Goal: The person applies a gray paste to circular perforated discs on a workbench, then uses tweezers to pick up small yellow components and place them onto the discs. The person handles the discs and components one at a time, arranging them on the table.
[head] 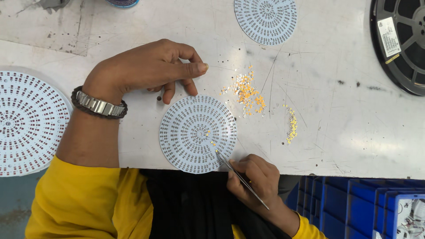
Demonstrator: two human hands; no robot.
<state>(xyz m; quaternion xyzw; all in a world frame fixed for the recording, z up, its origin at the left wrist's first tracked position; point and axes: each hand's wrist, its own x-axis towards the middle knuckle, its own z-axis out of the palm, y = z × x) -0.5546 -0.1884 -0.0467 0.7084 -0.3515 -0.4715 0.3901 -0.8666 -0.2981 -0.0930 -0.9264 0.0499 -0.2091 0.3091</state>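
Observation:
A round white circuit board (197,133) with rings of small pads lies at the near edge of the pale worktable (345,132). My right hand (256,179) grips thin metal tweezers (239,176), whose tips touch the board's lower right part next to a few tiny yellow chips. My left hand (148,68), with a metal watch and dark bracelet at the wrist, rests on the table just above the board, its fingers curled and touching the board's top edge. A loose pile of tiny orange and yellow chips (249,92) lies right of that hand.
A smaller streak of yellow chips (291,125) lies further right. Another round board (28,121) sits at the left, a third (266,18) at the top. A black component reel (400,42) is top right. Blue bins (358,208) stand below the table edge.

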